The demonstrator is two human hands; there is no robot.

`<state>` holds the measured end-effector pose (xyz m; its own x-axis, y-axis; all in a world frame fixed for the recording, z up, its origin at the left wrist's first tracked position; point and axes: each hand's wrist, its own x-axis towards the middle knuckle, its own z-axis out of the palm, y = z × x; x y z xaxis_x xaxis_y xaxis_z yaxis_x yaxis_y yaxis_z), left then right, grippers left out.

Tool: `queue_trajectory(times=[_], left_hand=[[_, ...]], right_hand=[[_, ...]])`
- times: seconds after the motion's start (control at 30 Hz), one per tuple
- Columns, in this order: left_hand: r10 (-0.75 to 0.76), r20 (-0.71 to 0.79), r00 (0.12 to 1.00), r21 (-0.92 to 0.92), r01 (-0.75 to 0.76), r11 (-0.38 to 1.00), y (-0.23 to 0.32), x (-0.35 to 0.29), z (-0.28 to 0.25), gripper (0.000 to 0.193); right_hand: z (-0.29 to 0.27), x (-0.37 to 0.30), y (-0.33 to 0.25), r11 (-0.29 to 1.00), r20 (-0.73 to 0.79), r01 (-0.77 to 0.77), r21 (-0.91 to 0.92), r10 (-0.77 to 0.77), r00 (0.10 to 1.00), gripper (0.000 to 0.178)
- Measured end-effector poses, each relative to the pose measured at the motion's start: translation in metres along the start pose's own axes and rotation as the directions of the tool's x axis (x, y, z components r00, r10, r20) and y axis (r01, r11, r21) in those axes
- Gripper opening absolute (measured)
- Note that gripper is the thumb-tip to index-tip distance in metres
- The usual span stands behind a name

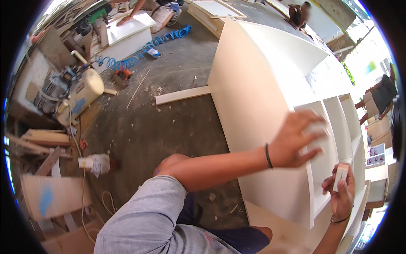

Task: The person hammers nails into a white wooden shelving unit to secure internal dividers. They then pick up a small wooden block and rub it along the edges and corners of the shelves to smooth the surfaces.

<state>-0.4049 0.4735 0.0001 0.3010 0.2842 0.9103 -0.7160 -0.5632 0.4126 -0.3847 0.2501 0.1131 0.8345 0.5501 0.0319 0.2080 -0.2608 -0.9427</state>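
Note:
A large white cabinet (249,122) with shelf compartments stands in front of me, filling the right side. My left hand (296,137), a dark band on its wrist, reaches across beside the cabinet's upper edge. Its fingers are spread, slightly blurred, with nothing seen in them. Farther right and nearer, my right hand (341,197) is closed around a small pale wooden block (341,177), held upright by the compartment openings. I cannot tell whether either hand touches the cabinet.
A beige air compressor (86,91) stands at left, its coiled blue hose (158,41) crossing the floor. A pale board (182,95) lies against the cabinet's far side. Wood scraps (46,137) line the left. Other people work at the back beside a white panel (131,27).

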Motion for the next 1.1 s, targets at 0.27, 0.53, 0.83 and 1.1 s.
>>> queue_trajectory(times=[0.27, 0.53, 0.83, 1.1], left_hand=[[-0.731, -0.359, 0.580, 0.015, 0.787, 0.617, -0.252, -0.086, -0.073, 0.071], [-0.857, -0.099, 0.505, -0.017, 0.860, 0.509, -0.265, -0.111, -0.055, 0.093], [-0.839, -0.075, 0.539, -0.005, 0.841, 0.541, -0.265, -0.111, -0.054, 0.093], [-0.847, -0.055, 0.529, 0.000, 0.848, 0.529, -0.267, -0.110, -0.062, 0.091]], right_hand=[[0.128, 0.168, -0.026, 0.978, -0.151, -0.164, -0.130, 0.144, 0.978, 0.031], [0.286, 0.391, -0.051, 0.884, 0.162, 0.145, -0.445, -0.080, 0.984, 0.037], [0.361, 0.557, -0.044, 0.623, 0.410, 0.553, -0.553, -0.374, 0.832, 0.028], [0.374, 0.578, -0.046, 0.463, 0.477, 0.536, -0.706, -0.248, 0.843, 0.027]])
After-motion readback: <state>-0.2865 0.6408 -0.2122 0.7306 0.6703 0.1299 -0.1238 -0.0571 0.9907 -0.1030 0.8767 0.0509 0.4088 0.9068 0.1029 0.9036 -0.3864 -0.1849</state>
